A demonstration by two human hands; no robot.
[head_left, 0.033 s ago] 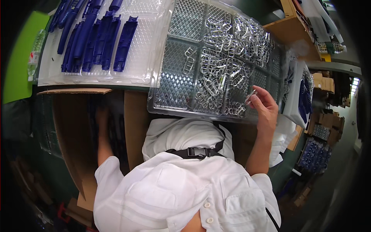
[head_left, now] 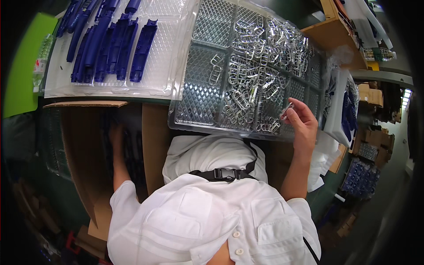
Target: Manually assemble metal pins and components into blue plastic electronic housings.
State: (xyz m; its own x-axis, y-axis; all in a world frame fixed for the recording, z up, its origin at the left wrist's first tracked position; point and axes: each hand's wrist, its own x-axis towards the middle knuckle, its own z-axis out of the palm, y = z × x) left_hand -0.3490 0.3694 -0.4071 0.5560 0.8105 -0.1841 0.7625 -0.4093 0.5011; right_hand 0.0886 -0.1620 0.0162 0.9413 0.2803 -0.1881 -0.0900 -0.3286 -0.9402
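Note:
My right hand [head_left: 302, 123] is above the near right part of a clear plastic compartment tray [head_left: 198, 121]. Thumb and fingertips pinch a small silver metal buckle [head_left: 286, 111]. Beneath and to the left lies a loose heap of similar slotted metal buckles [head_left: 247, 90], spread over several compartments. My left hand [head_left: 116, 129] reaches down into an open cardboard box [head_left: 155, 145] on the left. Dark blue pieces [head_left: 135, 150] show dimly inside that box. Its shadow hides the left fingers, so their grip cannot be seen.
Curved dark blue plastic shells [head_left: 143, 53] lie in a white-lined clear tray [head_left: 163, 75] at the back left. A plastic bottle [head_left: 40, 66] stands beside it, near a bright green panel [head_left: 20, 70]. To the right are a white container [head_left: 338, 110] and a wooden shelf [head_left: 338, 37].
My left forearm has shifted very slightly inside the box. My right hand holds the buckle in the same place.

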